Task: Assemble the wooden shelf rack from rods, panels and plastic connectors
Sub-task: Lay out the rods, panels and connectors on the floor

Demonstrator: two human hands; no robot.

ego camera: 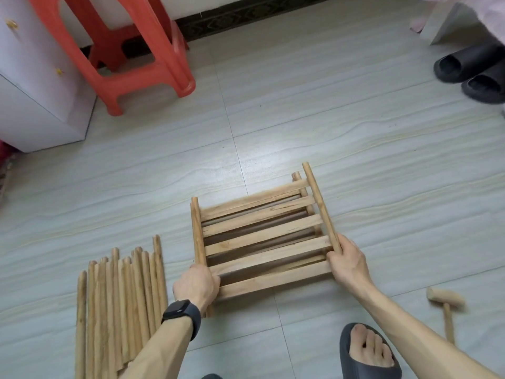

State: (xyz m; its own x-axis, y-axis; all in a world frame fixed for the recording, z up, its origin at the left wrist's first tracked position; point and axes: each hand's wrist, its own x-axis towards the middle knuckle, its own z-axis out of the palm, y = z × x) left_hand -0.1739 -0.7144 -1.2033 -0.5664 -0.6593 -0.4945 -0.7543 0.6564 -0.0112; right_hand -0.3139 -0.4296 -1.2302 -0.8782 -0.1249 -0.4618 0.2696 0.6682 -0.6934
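Pale wood-grain floor (pixel 355 132) tiles serve as the work area, with a white cabinet (pixel 35 105) and a red plastic stool (pixel 131 50) standing at the far left.

Nearer the person, on the left, a bundle of loose wooden rods (pixel 123 296) lies side by side on the floor, untouched. Just right of it, the left hand (pixel 196 288), a dark smartwatch (pixel 177 311) on its wrist, curls its fingers round the near left corner of the slatted panels (pixel 262 233). These look like at least two panels stacked together in the middle of the floor, their far end angled off to the right. The right hand (pixel 347 261) grasps the near end of the right side rail.

A small wooden mallet (pixel 445 299) lies further right, well apart from the stack, and black slippers (pixel 475 72) sit by the far wall.

I judge this an early step, with the panels being taken up or squared and nothing yet joined. I see no plastic connectors. Next, one panel needs to be separated, connectors found, and rods fitted at its corners, with the mallet probably seating them.
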